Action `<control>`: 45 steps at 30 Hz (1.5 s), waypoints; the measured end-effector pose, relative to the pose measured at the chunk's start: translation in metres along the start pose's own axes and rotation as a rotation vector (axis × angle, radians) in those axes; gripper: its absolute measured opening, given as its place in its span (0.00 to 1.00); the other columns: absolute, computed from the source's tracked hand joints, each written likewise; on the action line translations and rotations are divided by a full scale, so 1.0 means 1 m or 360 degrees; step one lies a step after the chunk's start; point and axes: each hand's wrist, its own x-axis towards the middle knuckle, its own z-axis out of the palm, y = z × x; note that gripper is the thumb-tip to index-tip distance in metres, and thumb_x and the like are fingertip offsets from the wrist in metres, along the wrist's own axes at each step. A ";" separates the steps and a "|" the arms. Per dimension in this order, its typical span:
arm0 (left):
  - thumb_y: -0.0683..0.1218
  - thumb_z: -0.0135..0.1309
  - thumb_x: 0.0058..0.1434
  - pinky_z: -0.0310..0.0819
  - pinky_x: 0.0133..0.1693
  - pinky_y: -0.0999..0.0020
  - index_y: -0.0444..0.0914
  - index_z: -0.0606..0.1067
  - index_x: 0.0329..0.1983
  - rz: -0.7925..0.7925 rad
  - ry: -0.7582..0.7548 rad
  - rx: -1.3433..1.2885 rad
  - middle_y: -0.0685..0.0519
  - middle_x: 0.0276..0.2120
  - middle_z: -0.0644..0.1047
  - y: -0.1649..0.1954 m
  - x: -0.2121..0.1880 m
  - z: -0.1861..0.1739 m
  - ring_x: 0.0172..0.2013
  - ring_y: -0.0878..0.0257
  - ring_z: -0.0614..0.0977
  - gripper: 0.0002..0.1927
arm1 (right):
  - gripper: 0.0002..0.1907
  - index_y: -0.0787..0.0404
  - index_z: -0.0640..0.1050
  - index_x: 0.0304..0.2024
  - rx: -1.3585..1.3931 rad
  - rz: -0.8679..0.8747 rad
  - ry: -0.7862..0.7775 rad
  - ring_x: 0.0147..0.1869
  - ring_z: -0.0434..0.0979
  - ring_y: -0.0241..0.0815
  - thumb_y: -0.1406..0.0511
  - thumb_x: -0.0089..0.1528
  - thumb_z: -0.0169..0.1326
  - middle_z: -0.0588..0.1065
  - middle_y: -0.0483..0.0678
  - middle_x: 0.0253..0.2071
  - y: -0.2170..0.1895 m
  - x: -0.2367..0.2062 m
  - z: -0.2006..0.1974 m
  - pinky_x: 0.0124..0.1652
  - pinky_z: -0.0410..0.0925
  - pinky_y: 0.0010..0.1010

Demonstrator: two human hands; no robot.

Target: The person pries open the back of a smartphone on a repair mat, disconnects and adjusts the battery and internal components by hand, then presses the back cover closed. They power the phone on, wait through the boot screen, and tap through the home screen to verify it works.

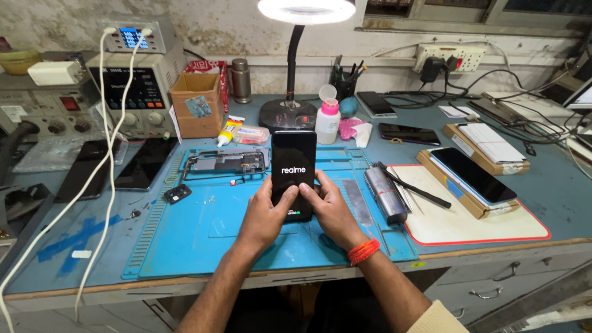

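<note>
Both hands, left hand [266, 213] and right hand [330, 209], are gripping the black glossy rectangular smartphone [294, 169] from either side, fingers closed on its lower end, long axis pointing away.

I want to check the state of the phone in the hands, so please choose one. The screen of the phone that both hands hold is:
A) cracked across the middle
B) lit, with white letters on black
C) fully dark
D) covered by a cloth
B: the phone, held upright over the blue mat by the left hand and the right hand, shows white letters on a black screen, with a small green mark near its bottom edge.
</note>
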 end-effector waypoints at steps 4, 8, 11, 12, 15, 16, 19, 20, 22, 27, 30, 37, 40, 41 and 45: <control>0.50 0.56 0.64 0.79 0.45 0.64 0.35 0.73 0.56 0.0016 -0.0007 -0.0019 0.47 0.43 0.84 0.004 -0.002 0.000 0.44 0.61 0.86 0.20 | 0.19 0.65 0.69 0.63 0.0007 -0.0014 -0.0012 0.52 0.76 0.31 0.65 0.70 0.49 0.77 0.46 0.51 0.001 -0.001 -0.001 0.51 0.71 0.25; 0.50 0.56 0.64 0.80 0.45 0.64 0.35 0.74 0.55 -0.0011 -0.0006 0.0006 0.47 0.43 0.84 0.003 -0.003 0.001 0.43 0.61 0.86 0.20 | 0.19 0.65 0.70 0.63 -0.0013 -0.0019 -0.0014 0.50 0.76 0.31 0.65 0.70 0.49 0.77 0.46 0.50 0.001 -0.001 -0.002 0.49 0.71 0.26; 0.50 0.56 0.64 0.80 0.45 0.64 0.35 0.73 0.55 -0.0035 -0.0015 -0.0020 0.48 0.42 0.84 0.002 -0.002 0.002 0.43 0.61 0.86 0.20 | 0.19 0.65 0.69 0.62 0.0017 0.0005 -0.0006 0.50 0.77 0.31 0.65 0.70 0.49 0.77 0.46 0.49 0.001 0.000 -0.001 0.49 0.72 0.26; 0.49 0.56 0.64 0.79 0.45 0.64 0.35 0.74 0.55 -0.0016 -0.0005 -0.0005 0.48 0.42 0.84 0.002 -0.002 0.002 0.43 0.62 0.86 0.20 | 0.19 0.65 0.70 0.62 -0.0010 0.0002 0.0011 0.50 0.77 0.31 0.65 0.70 0.50 0.77 0.46 0.49 0.001 0.000 -0.001 0.49 0.72 0.26; 0.49 0.57 0.64 0.79 0.44 0.64 0.35 0.74 0.54 -0.0028 0.0005 0.0028 0.48 0.41 0.84 0.002 0.000 0.000 0.42 0.62 0.86 0.19 | 0.19 0.65 0.70 0.62 -0.0046 -0.0001 0.0007 0.50 0.76 0.30 0.65 0.70 0.50 0.77 0.46 0.49 0.001 0.001 -0.001 0.49 0.71 0.25; 0.49 0.57 0.64 0.79 0.44 0.64 0.35 0.74 0.54 -0.0041 0.0005 0.0030 0.48 0.41 0.84 0.002 0.000 0.000 0.42 0.61 0.86 0.19 | 0.19 0.65 0.70 0.62 -0.0060 -0.0002 -0.0002 0.51 0.76 0.30 0.65 0.70 0.49 0.77 0.46 0.50 0.001 0.001 -0.001 0.50 0.71 0.25; 0.49 0.56 0.64 0.79 0.44 0.65 0.35 0.73 0.54 -0.0023 0.0000 0.0049 0.48 0.41 0.84 -0.002 0.001 -0.001 0.42 0.62 0.86 0.19 | 0.19 0.64 0.70 0.62 -0.0072 -0.0025 -0.0004 0.51 0.76 0.30 0.65 0.70 0.50 0.77 0.45 0.50 0.000 0.001 -0.001 0.50 0.71 0.25; 0.49 0.56 0.64 0.79 0.44 0.65 0.35 0.74 0.55 -0.0035 0.0004 0.0009 0.48 0.42 0.84 -0.003 0.002 -0.001 0.42 0.63 0.85 0.19 | 0.19 0.64 0.70 0.62 -0.0058 -0.0022 -0.0001 0.51 0.76 0.30 0.65 0.70 0.49 0.77 0.45 0.50 0.000 0.001 -0.001 0.50 0.71 0.25; 0.48 0.54 0.65 0.79 0.44 0.65 0.35 0.74 0.55 -0.0058 0.0009 -0.0078 0.49 0.42 0.84 -0.006 0.003 0.000 0.42 0.63 0.85 0.18 | 0.19 0.64 0.71 0.63 -0.0035 -0.0015 0.0006 0.51 0.76 0.30 0.65 0.70 0.49 0.77 0.45 0.50 0.000 0.001 -0.002 0.49 0.72 0.25; 0.48 0.53 0.67 0.79 0.43 0.64 0.34 0.75 0.54 -0.0061 0.0049 -0.0121 0.48 0.41 0.84 -0.008 0.005 0.001 0.41 0.62 0.85 0.16 | 0.21 0.62 0.72 0.63 -0.0033 0.0142 0.0107 0.51 0.76 0.30 0.61 0.70 0.46 0.77 0.43 0.51 -0.002 0.001 -0.004 0.45 0.73 0.26; 0.48 0.52 0.67 0.79 0.43 0.63 0.34 0.74 0.53 -0.0047 0.0054 0.0004 0.47 0.40 0.84 -0.003 0.003 0.001 0.40 0.60 0.86 0.16 | 0.22 0.61 0.72 0.63 -0.0067 0.0179 0.0149 0.52 0.78 0.31 0.58 0.70 0.43 0.78 0.43 0.51 -0.002 0.000 -0.005 0.45 0.74 0.27; 0.50 0.49 0.68 0.78 0.40 0.62 0.34 0.75 0.50 -0.0018 0.0123 0.0098 0.45 0.37 0.84 0.007 0.001 -0.001 0.38 0.57 0.87 0.16 | 0.23 0.61 0.72 0.64 -0.0077 0.0220 0.0163 0.50 0.78 0.32 0.57 0.70 0.42 0.78 0.43 0.49 -0.003 0.001 -0.007 0.44 0.74 0.27; 0.53 0.44 0.71 0.75 0.34 0.60 0.34 0.77 0.44 -0.0095 0.0200 0.0183 0.46 0.28 0.82 0.008 0.001 -0.003 0.28 0.56 0.83 0.19 | 0.24 0.60 0.72 0.66 -0.0113 0.0239 0.0181 0.47 0.77 0.32 0.59 0.70 0.41 0.78 0.44 0.48 -0.003 0.001 -0.007 0.42 0.72 0.27; 0.53 0.43 0.71 0.73 0.32 0.59 0.34 0.77 0.41 -0.0116 0.0209 0.0217 0.46 0.25 0.80 0.008 0.001 -0.003 0.26 0.55 0.81 0.19 | 0.24 0.61 0.72 0.66 -0.0104 0.0227 0.0174 0.47 0.77 0.32 0.60 0.70 0.41 0.78 0.44 0.47 -0.004 0.002 -0.007 0.42 0.73 0.28; 0.53 0.41 0.72 0.68 0.28 0.57 0.33 0.75 0.36 -0.0095 0.0215 0.0268 0.47 0.19 0.75 0.006 0.001 -0.003 0.21 0.56 0.76 0.21 | 0.24 0.61 0.71 0.66 -0.0090 0.0217 0.0164 0.47 0.78 0.32 0.61 0.70 0.40 0.79 0.44 0.47 -0.004 0.002 -0.006 0.43 0.74 0.28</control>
